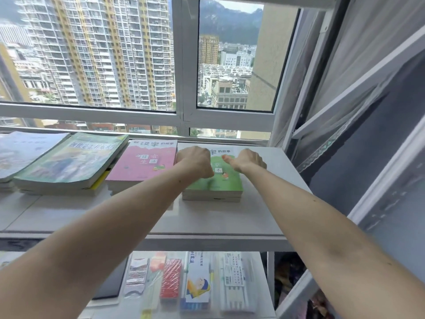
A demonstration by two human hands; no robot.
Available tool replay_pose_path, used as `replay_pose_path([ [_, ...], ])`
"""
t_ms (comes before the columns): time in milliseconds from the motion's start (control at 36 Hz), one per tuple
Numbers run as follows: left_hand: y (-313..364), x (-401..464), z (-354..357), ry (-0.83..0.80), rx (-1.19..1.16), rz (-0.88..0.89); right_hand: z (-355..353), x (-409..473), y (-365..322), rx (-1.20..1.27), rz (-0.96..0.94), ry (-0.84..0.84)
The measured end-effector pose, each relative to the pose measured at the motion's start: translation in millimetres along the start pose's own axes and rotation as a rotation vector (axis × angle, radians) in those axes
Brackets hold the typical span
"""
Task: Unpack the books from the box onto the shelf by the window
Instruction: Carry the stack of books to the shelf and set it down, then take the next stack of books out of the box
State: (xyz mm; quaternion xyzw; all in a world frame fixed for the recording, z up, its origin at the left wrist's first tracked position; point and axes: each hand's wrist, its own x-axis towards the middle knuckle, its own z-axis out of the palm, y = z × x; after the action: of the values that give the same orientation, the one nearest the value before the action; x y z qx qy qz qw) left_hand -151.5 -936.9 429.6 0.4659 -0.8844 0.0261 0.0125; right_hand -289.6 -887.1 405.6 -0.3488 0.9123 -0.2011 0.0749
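Green book (226, 180) title (hands-covered) unreadable.

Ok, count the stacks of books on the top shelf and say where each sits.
4. Far-left pale stack, partly cut off; green-covered stack next; pink stack in the middle; green stack rightmost, under the left hand and right hand. More may lie off-frame left.

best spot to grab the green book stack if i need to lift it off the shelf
Take the green book stack by its two long side edges, near the front, coming from the room side. It lies flat with its short end facing you; the right side is bare shelf, but the pink book stack sits close on the left.
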Motion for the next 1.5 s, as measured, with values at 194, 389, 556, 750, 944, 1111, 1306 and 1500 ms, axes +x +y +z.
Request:
replay_pose_path([
  [194, 32.3, -13.7, -25.4, 0.028, -0.025, 0.138, -36.7, -18.1, 37.2, -0.102, -0.070, 0.186],
  [389, 65.7, -48.4, -37.0, 0.115, -0.020, 0.407, -60.9, -78.7, 87.2, -0.109, 0.019, 0.330],
  [556, 97.3, -107.3, -33.9, 0.145, -0.029, 0.675, -72.4, -174.7, 136.8, -0.162, 0.161, 0.463],
  [750, 150.9, -213.0, -19.6, 0.086, -0.031, 0.960, -84.3, -314.8, 205.3, -0.215, 0.409, 0.507],
  [944, 216.8, -350.7, -2.1, -0.024, -0.033, 1.213, -93.3, -474.8, 274.2, -0.255, 0.672, 0.528],
  [1111, 265.8, -487.0, 17.2, -0.090, -0.015, 1.426, -95.4, -625.1, 330.6, -0.291, 0.890, 0.545],
  [1306, 302.7, -655.3, 64.7, -0.182, 0.018, 1.617, -86.0, -798.7, 389.3, -0.304, 1.118, 0.464],
  [1500, 325.3, -787.2, 135.2, -0.283, 0.083, 1.633, -58.3, -924.1, 448.3, -0.255, 1.237, 0.351],
])
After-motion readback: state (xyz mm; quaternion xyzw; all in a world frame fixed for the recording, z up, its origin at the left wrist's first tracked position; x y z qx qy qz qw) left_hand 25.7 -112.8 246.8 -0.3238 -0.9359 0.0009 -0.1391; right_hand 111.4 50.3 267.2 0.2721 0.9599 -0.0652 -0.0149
